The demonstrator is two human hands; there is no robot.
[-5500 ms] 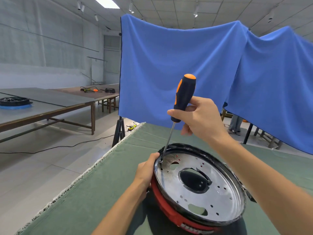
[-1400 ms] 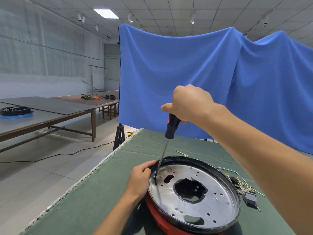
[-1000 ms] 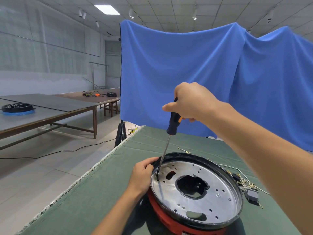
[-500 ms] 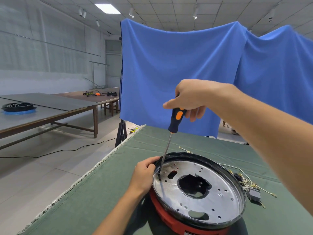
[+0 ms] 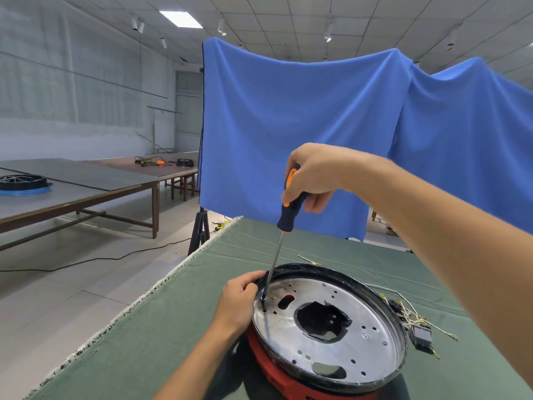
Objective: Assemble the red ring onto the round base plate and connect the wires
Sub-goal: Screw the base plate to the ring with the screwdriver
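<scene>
A round silver base plate point(image 5: 372, 339) with a black rim lies tilted on top of the red ring point(image 5: 277, 376), on the green table. My left hand point(image 5: 239, 301) grips the plate's left rim. My right hand point(image 5: 311, 174) grips the black and orange handle of a screwdriver point(image 5: 288, 212). Its shaft slants down and its tip sits on the plate near the left rim, beside my left thumb. A bundle of wires point(image 5: 415, 321) with a small black part lies on the cloth to the right of the plate.
The green cloth-covered table point(image 5: 161, 327) has its left edge close by, with floor beyond. A blue curtain point(image 5: 302, 134) hangs behind the table. Long tables point(image 5: 75, 186) stand at the far left. A loose wire piece point(image 5: 310, 259) lies behind the plate.
My right hand has turned on the screwdriver handle, showing more orange, while the tip stays at the same spot on the plate. My left hand keeps its hold on the rim.
</scene>
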